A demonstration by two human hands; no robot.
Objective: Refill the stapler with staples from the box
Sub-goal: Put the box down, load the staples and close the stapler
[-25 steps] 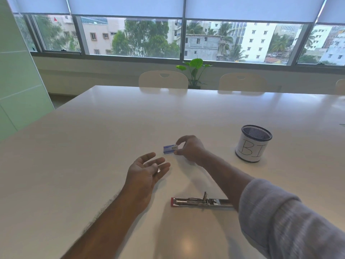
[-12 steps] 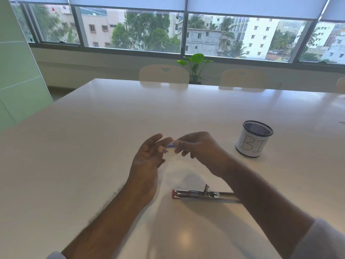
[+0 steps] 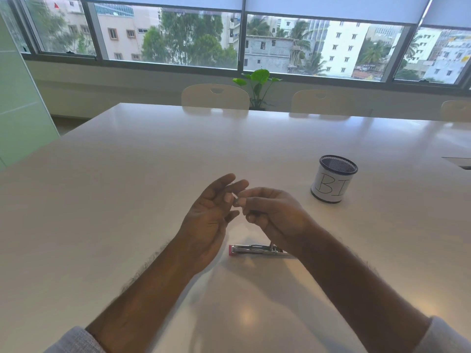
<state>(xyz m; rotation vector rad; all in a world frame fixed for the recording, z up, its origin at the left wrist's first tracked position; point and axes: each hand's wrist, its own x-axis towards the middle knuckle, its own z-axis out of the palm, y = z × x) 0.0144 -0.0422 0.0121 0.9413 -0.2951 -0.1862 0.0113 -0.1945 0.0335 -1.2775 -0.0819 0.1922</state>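
The stapler (image 3: pixel 254 249) lies flat and opened out on the white table (image 3: pixel 127 200), its red end to the left, partly hidden under my right wrist. Both hands hover above the table just beyond it. My right hand (image 3: pixel 275 215) pinches the small staple box (image 3: pixel 236 202), of which only a sliver shows between the fingertips. My left hand (image 3: pixel 211 215) is half open, palm turned right, with its fingertips touching the box from the left. Whether the left fingers grip the box is unclear.
A black mesh pen cup (image 3: pixel 334 178) with a white paper label stands to the right of the hands. Chairs (image 3: pixel 215 96) line the table's far edge, and a potted plant (image 3: pixel 257 85) is behind them. A dark cutout (image 3: pixel 458 163) sits at the table's right edge.
My right hand has lifted the staple box off the table and brought it towards me. My left hand rose from the table and met it at the fingertips.
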